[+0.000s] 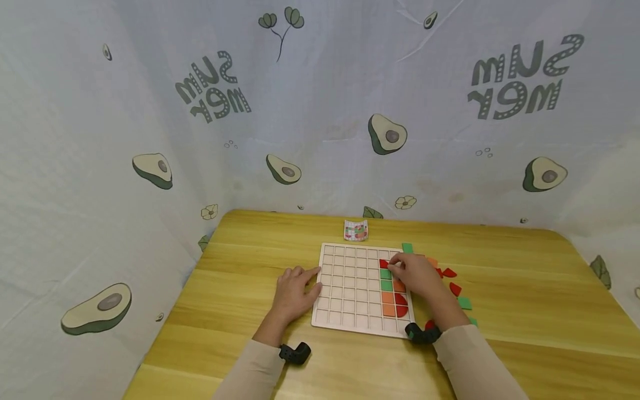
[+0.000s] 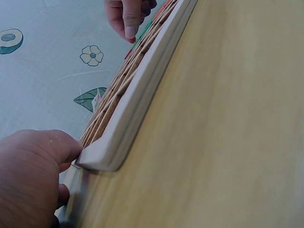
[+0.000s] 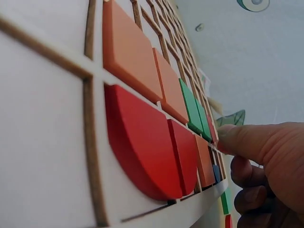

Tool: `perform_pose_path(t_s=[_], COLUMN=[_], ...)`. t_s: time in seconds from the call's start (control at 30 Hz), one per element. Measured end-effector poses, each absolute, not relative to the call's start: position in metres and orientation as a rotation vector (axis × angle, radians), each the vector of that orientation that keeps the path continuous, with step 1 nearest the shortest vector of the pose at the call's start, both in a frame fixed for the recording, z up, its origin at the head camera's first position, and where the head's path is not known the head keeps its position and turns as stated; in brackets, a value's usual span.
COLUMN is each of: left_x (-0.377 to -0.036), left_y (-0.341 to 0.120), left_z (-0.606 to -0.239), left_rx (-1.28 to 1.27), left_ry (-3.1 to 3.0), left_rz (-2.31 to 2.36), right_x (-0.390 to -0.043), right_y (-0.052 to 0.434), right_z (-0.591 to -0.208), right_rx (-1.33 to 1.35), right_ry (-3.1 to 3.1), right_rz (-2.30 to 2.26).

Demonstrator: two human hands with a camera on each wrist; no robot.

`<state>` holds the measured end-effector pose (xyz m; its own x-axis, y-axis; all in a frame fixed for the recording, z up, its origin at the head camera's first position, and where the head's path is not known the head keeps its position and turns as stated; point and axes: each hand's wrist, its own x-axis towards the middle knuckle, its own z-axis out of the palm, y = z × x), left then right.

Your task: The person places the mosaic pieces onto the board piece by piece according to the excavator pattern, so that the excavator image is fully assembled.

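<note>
Tabletop grid board (image 1: 350, 289) holds tiles (image 1: 392, 297).

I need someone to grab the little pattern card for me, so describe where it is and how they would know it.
On the wooden table, look past the far edge of the white grid board, toward the avocado-print cloth. The small card stands there alone, apart from the board. Unlike the plain red, green and orange pieces lying loose on the board's right, it carries a printed multicoloured pattern.
</note>
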<state>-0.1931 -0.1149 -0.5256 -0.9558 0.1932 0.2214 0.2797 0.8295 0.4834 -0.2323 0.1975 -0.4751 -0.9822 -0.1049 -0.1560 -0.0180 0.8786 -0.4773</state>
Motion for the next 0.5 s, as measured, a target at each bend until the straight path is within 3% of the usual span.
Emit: perform_pose_path(t_s=[0.5], left_x=[-0.1928], left_y=[-0.1141], left_z=[-0.5244], left_rx=[-0.387], left_ry=[-2.833], left_rz=[-0.779], right_x=[-0.2226], right_y=[0.2026], right_z=[-0.468], right_rx=[-0.101], right_ry=[2.827], right_rz=[-0.787])
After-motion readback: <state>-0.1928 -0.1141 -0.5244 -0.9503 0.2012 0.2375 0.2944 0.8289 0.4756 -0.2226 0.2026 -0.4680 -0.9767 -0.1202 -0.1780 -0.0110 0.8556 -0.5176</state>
